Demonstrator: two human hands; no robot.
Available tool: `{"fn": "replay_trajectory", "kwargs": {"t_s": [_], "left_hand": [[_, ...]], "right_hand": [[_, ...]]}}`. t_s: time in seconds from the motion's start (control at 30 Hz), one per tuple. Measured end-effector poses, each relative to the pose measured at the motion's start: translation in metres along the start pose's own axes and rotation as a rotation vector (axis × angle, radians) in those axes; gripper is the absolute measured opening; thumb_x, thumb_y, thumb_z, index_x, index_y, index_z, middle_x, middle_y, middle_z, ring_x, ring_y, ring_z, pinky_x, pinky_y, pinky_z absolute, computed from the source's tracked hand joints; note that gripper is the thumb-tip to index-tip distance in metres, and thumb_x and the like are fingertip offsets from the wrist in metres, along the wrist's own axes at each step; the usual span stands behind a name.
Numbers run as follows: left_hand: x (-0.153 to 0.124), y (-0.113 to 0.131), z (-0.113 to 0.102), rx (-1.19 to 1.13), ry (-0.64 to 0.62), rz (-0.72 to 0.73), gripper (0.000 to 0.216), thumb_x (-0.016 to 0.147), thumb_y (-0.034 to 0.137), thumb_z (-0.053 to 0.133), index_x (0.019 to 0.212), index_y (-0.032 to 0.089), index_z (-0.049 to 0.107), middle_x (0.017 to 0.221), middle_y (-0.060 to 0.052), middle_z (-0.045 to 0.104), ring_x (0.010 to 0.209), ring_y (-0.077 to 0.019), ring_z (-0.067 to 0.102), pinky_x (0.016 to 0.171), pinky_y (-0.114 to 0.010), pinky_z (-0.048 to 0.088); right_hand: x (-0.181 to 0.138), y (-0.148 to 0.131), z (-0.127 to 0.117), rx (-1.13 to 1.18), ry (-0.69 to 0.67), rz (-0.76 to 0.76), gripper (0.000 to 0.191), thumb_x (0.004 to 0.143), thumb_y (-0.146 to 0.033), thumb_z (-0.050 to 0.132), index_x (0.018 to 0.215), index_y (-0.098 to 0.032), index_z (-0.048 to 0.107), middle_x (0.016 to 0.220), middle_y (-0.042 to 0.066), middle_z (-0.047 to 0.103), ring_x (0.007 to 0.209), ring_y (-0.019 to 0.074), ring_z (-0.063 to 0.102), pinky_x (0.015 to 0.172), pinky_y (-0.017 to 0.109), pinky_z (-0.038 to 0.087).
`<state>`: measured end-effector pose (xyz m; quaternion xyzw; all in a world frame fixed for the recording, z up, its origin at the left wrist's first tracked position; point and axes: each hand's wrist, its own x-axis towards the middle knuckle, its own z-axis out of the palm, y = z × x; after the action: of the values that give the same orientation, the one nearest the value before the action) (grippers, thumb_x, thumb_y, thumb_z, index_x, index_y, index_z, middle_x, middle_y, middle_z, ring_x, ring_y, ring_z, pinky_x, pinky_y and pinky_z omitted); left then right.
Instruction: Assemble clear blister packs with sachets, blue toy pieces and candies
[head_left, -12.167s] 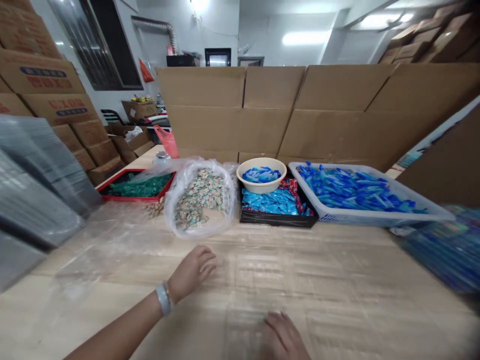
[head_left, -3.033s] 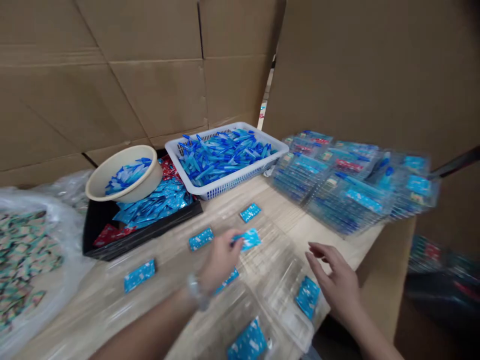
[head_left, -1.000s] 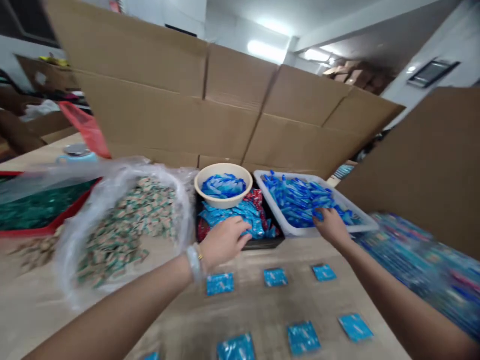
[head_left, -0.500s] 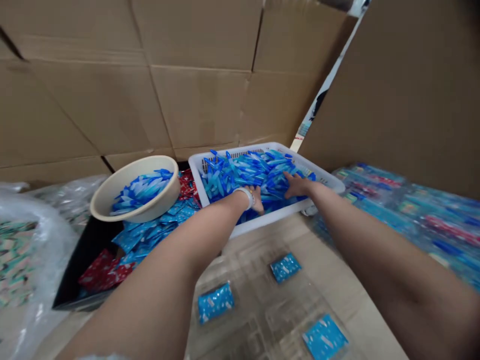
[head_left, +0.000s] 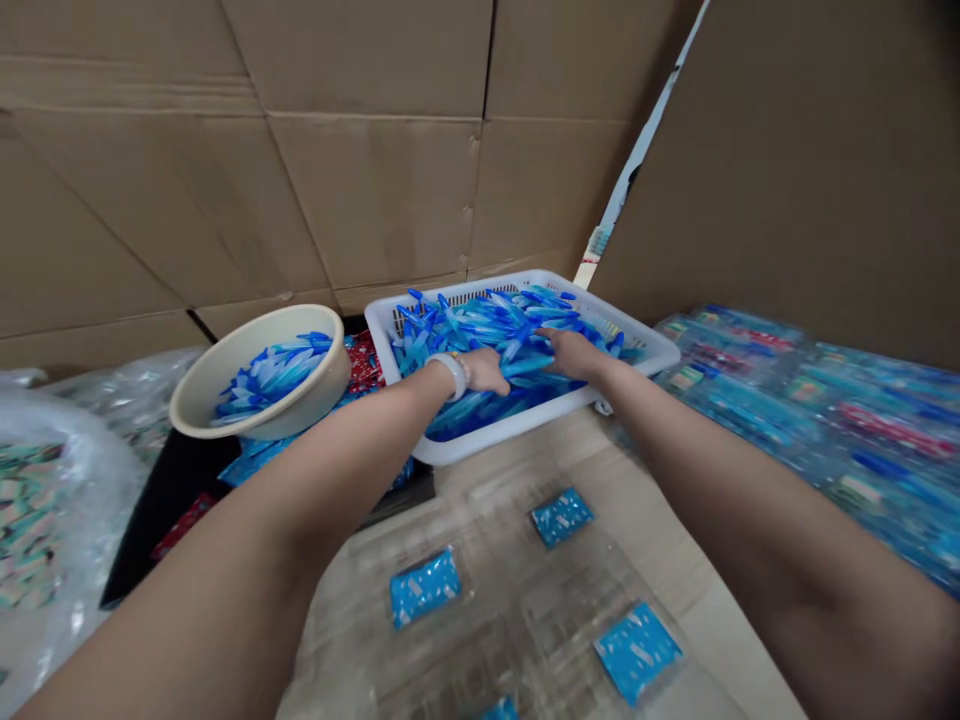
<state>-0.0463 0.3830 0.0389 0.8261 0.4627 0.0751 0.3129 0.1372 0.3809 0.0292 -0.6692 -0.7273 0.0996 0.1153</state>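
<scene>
Your left hand and right hand are inside the white basket, among the blue pieces; whether either grip has closed cannot be determined. Pieces appear light, stiff, slick: pinch mid-length. Cardboard limits rearward movement; lift over the rim, toward you.

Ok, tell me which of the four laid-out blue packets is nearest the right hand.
The topmost packet; the other three lie lower in view, farther from the right hand.
</scene>
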Motion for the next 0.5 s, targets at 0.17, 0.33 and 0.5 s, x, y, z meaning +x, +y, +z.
{"fn": "replay_trajectory", "kwargs": {"t_s": [0.17, 0.33, 0.5], "left_hand": [[-0.019, -0.018, -0.03, -0.952, 0.104, -0.071, 0.011, 0.063, 0.008, 0.057, 0.072, 0.013, 0.054, 0.061, -0.004, 0.061, 0.063, -0.0165, 0.059, 0.063, -0.031, 0.048], [-0.033, -0.028, -0.04, -1.376, 0.153, -0.18, 0.014, 0.068, 0.001, 0.052, 0.075, 0.013, 0.051, 0.068, -0.004, 0.062, 0.068, -0.0144, 0.062, 0.067, -0.027, 0.049], [-0.038, -0.029, -0.022, -1.258, 0.255, -0.154, 0.016, 0.064, 0.003, 0.059, 0.075, 0.013, 0.054, 0.061, 0.0, 0.06, 0.06, -0.0129, 0.06, 0.065, -0.028, 0.048]], "right_hand": [[0.005, -0.01, -0.007, 0.41, 0.196, 0.18, 0.035, 0.064, -0.02, 0.06, 0.098, -0.014, 0.055, 0.063, 0.002, 0.06, 0.048, 0.0146, 0.055, 0.051, 0.028, 0.045], [0.007, -0.04, -0.012, 0.833, 0.504, 0.135, 0.013, 0.068, -0.026, 0.054, 0.078, -0.018, 0.051, 0.057, -0.004, 0.053, 0.046, 0.0088, 0.049, 0.047, 0.022, 0.041], [-0.006, -0.07, 0.002, 1.266, 0.344, 0.081, 0.02, 0.065, -0.033, 0.059, 0.069, -0.019, 0.045, 0.054, -0.005, 0.052, 0.045, 0.0083, 0.048, 0.047, 0.022, 0.041]]}}
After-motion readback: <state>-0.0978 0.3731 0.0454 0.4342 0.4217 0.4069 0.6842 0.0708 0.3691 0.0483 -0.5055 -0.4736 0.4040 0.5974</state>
